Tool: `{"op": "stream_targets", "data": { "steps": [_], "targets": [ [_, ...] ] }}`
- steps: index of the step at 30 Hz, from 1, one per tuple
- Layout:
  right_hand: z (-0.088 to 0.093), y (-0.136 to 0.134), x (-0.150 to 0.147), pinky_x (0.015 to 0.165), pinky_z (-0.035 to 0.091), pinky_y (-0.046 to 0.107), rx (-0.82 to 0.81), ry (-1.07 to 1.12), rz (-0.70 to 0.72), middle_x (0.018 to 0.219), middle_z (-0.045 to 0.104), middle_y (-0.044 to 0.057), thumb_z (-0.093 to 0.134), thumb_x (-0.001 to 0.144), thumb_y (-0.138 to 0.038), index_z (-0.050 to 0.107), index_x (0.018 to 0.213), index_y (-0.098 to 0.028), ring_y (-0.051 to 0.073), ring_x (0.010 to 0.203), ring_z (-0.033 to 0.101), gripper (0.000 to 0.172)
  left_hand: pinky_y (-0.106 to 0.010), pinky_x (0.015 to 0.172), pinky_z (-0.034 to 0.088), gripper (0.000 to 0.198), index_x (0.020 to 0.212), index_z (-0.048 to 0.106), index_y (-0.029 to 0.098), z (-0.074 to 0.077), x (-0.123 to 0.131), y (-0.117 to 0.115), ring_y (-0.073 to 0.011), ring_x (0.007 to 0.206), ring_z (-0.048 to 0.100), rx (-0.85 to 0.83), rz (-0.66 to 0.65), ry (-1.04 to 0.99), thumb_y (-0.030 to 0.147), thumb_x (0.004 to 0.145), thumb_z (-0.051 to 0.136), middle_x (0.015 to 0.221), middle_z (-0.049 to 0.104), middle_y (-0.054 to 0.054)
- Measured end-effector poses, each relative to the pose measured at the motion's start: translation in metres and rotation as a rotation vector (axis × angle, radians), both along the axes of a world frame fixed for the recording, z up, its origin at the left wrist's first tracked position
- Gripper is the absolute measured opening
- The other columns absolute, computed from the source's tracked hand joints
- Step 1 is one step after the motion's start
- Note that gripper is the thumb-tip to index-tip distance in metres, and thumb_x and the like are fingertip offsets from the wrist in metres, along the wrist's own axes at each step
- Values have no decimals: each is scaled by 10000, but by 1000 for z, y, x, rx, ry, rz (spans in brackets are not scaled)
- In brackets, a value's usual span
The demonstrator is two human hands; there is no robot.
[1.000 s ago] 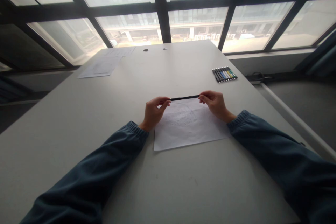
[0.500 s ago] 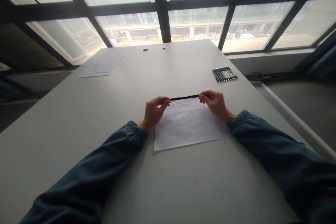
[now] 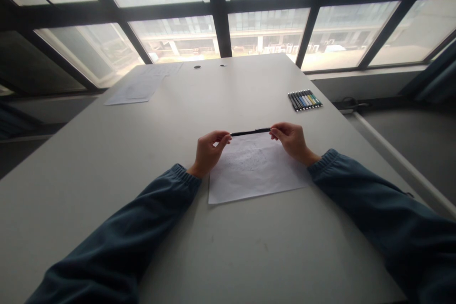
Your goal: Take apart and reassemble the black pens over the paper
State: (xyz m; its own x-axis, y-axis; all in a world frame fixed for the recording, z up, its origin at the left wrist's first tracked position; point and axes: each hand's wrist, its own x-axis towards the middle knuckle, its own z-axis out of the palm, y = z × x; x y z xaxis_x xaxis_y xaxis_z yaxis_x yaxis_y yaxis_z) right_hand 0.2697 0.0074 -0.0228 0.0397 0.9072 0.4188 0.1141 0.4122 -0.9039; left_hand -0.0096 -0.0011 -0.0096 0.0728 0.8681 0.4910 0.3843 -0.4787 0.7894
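Note:
A slim black pen [image 3: 249, 132] is stretched level between my two hands. My left hand [image 3: 210, 151] pinches its left end between thumb and fingers. At the other end, my right hand [image 3: 291, 140] grips it in the same way. Below the pen lies a white sheet of paper [image 3: 256, 178] with faint marks that look like a drawing, too pale to make out. Both wrists rest close to the sheet's left and right edges.
Toward the right edge of the white table [image 3: 185, 251], a row of several pens [image 3: 305, 100] lies side by side, some with coloured barrels. More paper sheets [image 3: 137, 84] lie at the far left. Large windows [image 3: 267, 28] stand behind the table.

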Motion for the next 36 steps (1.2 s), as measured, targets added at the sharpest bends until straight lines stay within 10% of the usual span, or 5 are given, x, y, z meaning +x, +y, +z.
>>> {"op": "stream_targets", "data": {
  "steps": [36],
  "targets": [
    [-2, 0, 1, 572, 529, 276, 17, -9, 3, 662, 703, 20, 752, 838, -447, 730, 791, -180, 137, 573, 630, 272, -273, 680, 596, 328, 916, 745, 156, -2, 0, 1, -161, 680, 728, -12, -25, -22, 480, 882, 707, 787, 768, -63]
  ]
}}
